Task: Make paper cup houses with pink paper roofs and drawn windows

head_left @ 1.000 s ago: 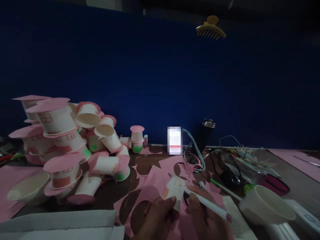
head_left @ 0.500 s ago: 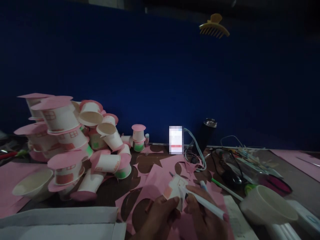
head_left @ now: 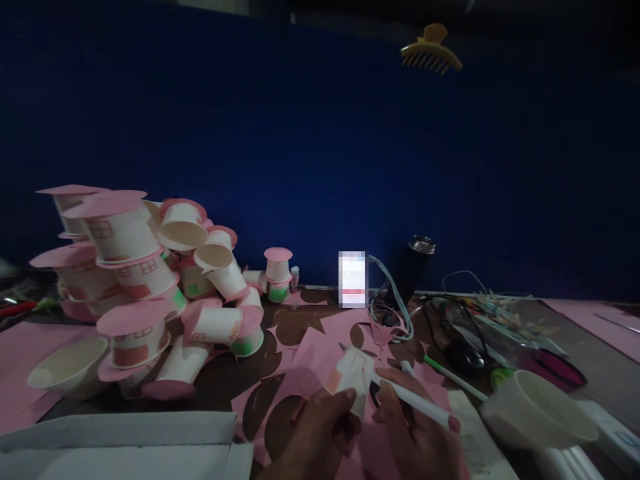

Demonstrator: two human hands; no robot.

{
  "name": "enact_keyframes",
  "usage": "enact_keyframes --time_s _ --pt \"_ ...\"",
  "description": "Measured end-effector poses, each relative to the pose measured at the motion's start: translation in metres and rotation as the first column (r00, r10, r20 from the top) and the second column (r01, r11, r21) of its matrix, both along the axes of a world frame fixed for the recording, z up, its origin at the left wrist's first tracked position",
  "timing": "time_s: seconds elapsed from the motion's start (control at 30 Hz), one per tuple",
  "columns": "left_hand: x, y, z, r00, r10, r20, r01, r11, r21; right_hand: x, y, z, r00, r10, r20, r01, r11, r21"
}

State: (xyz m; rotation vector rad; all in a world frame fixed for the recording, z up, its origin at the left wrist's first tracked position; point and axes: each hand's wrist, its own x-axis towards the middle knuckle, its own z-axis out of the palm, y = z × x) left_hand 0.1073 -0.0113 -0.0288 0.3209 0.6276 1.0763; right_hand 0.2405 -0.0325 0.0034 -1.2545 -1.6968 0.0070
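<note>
My left hand point(head_left: 323, 430) grips a small white paper cup point(head_left: 354, 375) low down, thumb across its side. Coloured outlines and an orange-pink filled patch show on the cup's wall. In my right hand point(head_left: 410, 427) is a white marker pen point(head_left: 417, 400) with a pink end, slanting down to the right. My right hand is close beside the cup, and the pen's tip is hard to make out against it. Under both hands lies pink paper point(head_left: 310, 367) with round holes cut out of it.
Decorated paper cups with pink disc tops point(head_left: 135, 317) are piled at the left. A pale bowl point(head_left: 70, 367) and a white box point(head_left: 120, 447) sit nearby. On the right are a loose cup point(head_left: 537, 410), a green-ended pen point(head_left: 455, 379) and cables. Behind stand a lit phone point(head_left: 353, 280) and a black bottle point(head_left: 411, 273).
My right hand has shifted slightly right, drawing the marker a little away from the cup. My left hand keeps its hold on the cup, nearly unmoved.
</note>
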Motion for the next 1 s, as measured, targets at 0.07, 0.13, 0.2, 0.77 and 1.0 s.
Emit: enact_keyframes --time_s 0.07,0.13,0.2,0.77,1.0 --pt "-0.0004 0.0001 -0.0008 1.0 -0.011 -0.019 0.012 1.0 0.003 -0.0004 -0.0003 0.0014 1.0 -0.002 0.017 0.002 1.0 0.007" --pt "-0.0005 0.0 -0.0011 1.0 -0.002 -0.025 0.002 1.0 0.002 -0.0002 -0.0003 0.0015 0.999 -0.013 0.035 0.013 1.0 0.003" --pt "-0.0003 0.0 -0.0009 1.0 0.012 -0.015 -0.012 1.0 -0.008 0.0003 0.0002 0.0007 0.999 -0.014 0.048 0.014 1.0 0.0" --pt "-0.0003 -0.0012 0.0031 0.999 0.032 0.003 -0.032 0.999 -0.005 0.0012 -0.0031 -0.0018 0.993 0.039 -0.112 -0.049 0.995 -0.083" --pt "0.0003 0.0007 -0.0004 0.998 -0.044 -0.043 0.046 0.998 0.048 -0.0033 0.0 -0.0013 0.999 0.038 -0.015 -0.037 0.999 0.019"
